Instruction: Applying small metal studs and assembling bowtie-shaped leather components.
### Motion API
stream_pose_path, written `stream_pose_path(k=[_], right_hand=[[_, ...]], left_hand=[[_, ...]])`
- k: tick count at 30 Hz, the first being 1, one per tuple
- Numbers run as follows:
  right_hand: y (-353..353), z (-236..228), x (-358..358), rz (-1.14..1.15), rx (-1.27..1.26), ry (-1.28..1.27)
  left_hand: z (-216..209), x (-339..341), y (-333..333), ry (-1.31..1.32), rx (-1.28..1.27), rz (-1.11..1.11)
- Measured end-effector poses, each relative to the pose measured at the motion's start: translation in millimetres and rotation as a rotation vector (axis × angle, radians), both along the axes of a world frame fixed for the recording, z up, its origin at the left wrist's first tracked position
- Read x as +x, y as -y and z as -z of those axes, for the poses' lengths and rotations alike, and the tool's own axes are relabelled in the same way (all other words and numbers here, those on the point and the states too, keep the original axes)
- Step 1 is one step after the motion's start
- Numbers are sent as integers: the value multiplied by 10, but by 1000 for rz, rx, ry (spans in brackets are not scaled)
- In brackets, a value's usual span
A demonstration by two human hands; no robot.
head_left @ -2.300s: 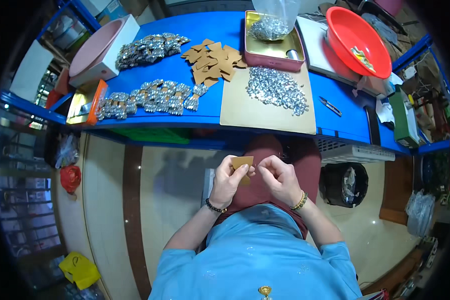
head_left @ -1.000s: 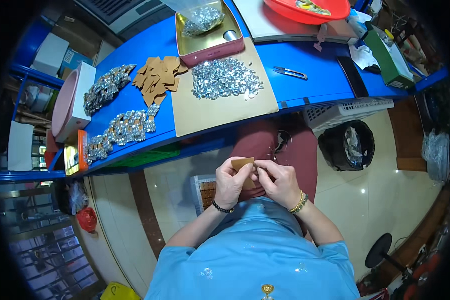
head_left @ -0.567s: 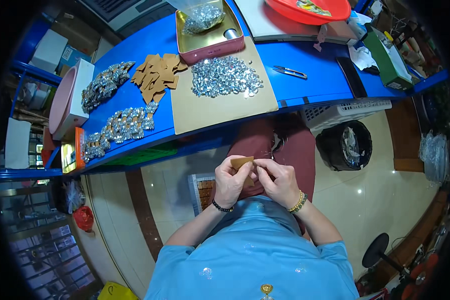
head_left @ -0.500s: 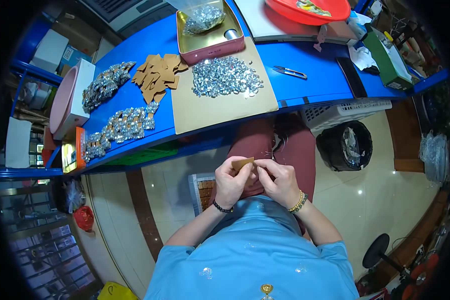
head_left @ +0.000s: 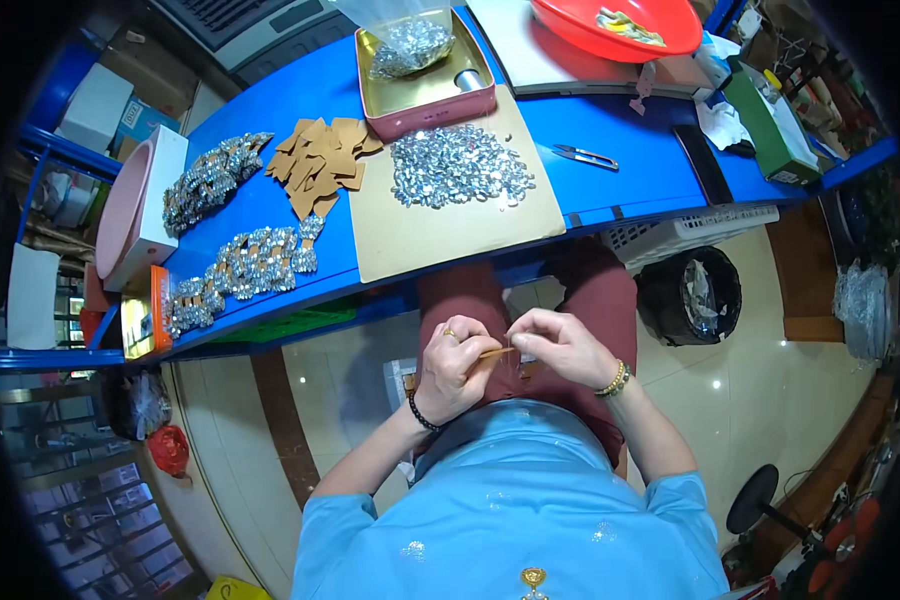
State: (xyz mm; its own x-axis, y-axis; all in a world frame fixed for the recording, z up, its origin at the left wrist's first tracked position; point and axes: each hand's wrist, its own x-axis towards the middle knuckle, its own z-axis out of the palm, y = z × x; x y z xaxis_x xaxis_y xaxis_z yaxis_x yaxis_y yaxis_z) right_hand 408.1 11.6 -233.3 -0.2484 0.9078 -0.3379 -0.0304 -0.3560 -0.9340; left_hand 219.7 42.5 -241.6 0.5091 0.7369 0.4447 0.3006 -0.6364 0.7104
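Note:
Above my lap, my left hand (head_left: 450,368) grips a small flat tan piece (head_left: 497,352), seen nearly edge-on. Close beside its right end, my right hand (head_left: 567,346) has thumb and forefinger pinched together; whatever sits between them is too small to make out. On the blue table ahead, similar tan pieces (head_left: 320,160) lie in a loose heap. A pile of shiny silver beads or rhinestones (head_left: 460,167) covers part of a beige board (head_left: 400,245). Left of these are two clusters of tan pieces covered in silver stones (head_left: 260,262).
A pink-and-gold tin (head_left: 430,118) holds a bag of silver bits. Thread snips (head_left: 587,157) and a black strip (head_left: 703,165) lie on the blue table (head_left: 630,185). A red basin (head_left: 620,25) stands at the back. Below right are a white crate (head_left: 660,232) and a black-lined bin (head_left: 690,300).
My left hand has turned, so the tan piece shows edge-on rather than its flat face. The right hand has shifted slightly right and up. The view has moved a little.

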Motion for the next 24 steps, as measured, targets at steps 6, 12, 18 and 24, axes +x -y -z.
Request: stream_pose_path(k=[6, 12, 18, 24], right_hand=[[-315, 56, -308, -201, 187, 179], [-579, -376, -570, 397, -151, -534], [-216, 66, 203, 382, 29, -754], [1163, 868, 2250, 1149, -6, 40]], left_hand=[[-49, -296, -101, -78, -4, -30], [-210, -687, -28, 267, -569, -9], [-319, -1153, -66, 1258, -944, -64], [-479, -1645, -37, 1423, -681, -445]])
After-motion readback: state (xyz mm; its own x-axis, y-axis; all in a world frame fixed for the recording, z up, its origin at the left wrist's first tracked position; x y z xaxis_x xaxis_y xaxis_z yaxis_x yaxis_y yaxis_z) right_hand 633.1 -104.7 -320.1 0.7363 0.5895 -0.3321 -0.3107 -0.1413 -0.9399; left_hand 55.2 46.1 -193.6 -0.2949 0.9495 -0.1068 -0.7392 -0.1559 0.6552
